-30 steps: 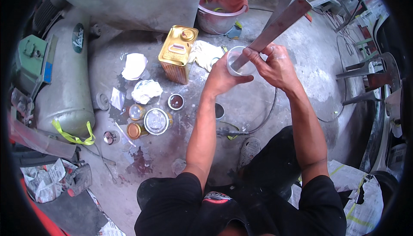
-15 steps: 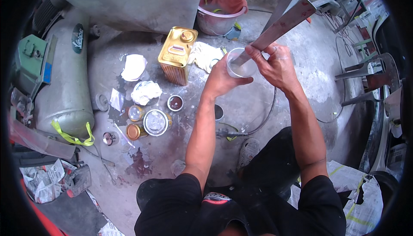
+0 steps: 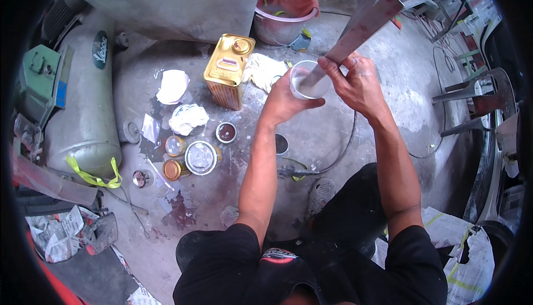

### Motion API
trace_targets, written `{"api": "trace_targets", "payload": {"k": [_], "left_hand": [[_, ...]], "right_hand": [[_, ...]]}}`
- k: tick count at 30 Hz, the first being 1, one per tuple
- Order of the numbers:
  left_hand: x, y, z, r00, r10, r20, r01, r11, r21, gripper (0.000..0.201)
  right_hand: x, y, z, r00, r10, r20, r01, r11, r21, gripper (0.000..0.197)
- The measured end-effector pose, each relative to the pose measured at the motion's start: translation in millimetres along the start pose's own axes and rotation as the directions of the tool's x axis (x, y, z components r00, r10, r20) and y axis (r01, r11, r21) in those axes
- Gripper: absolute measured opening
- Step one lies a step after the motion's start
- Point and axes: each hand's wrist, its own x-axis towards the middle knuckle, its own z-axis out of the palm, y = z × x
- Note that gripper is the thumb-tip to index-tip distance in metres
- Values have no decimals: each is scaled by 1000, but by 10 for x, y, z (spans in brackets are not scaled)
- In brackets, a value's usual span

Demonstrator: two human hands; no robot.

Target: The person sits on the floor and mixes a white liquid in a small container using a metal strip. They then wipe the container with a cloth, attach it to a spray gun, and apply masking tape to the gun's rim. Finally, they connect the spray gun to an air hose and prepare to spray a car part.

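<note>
My left hand (image 3: 284, 100) is wrapped round a clear plastic cup (image 3: 301, 71) with some pale, cloudy liquid inside. Between the thumb and fingers of my right hand (image 3: 355, 83) is a long flat metal strip (image 3: 369, 27) with reddish smears near its upper end. The strip leans up to the right, and its lower end is down in the cup. Beyond the left hand stands a gold rectangular tin (image 3: 226, 71) with a round cap, and a white cloth (image 3: 264, 71) lies beside it.
On the floor to the left are an open tin of dark red paint (image 3: 226, 133), a white-lidded can (image 3: 201, 158), smaller cans and crumpled paper (image 3: 189, 119). An air compressor tank (image 3: 83, 105) stands far left. A bucket (image 3: 283, 24) is at the back, and a hose (image 3: 350, 144) curves at right.
The strip has tilted slightly more upright and turned a little in my right hand, its upper end shifting left. My left hand keeps hold of the cup almost in place.
</note>
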Motion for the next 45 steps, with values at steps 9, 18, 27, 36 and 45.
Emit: {"api": "trace_targets", "payload": {"k": [9,18,27,36,45], "left_hand": [[-8,14,17,1000,-18,5,18,999,27,74],[-1,26,9,1000,-7,8,7,1000,22,72],[-2,18,21,1000,-15,26,15,1000,0,71],[5,-3,18,1000,-15,7,15,1000,11,71],[-3,3,19,1000,-8,10,8,1000,12,69]], "right_hand": [[-7,-44,-1,1000,14,-4,-14,1000,-2,20],[-2,-49,-1,1000,11,-16,-11,1000,7,20],[-12,-66,-11,998,-64,14,64,998,-9,21],[-13,-83,-28,1000,26,7,-26,999,20,20],[-5,-60,-28,998,-59,-21,57,997,-54,21]]}}
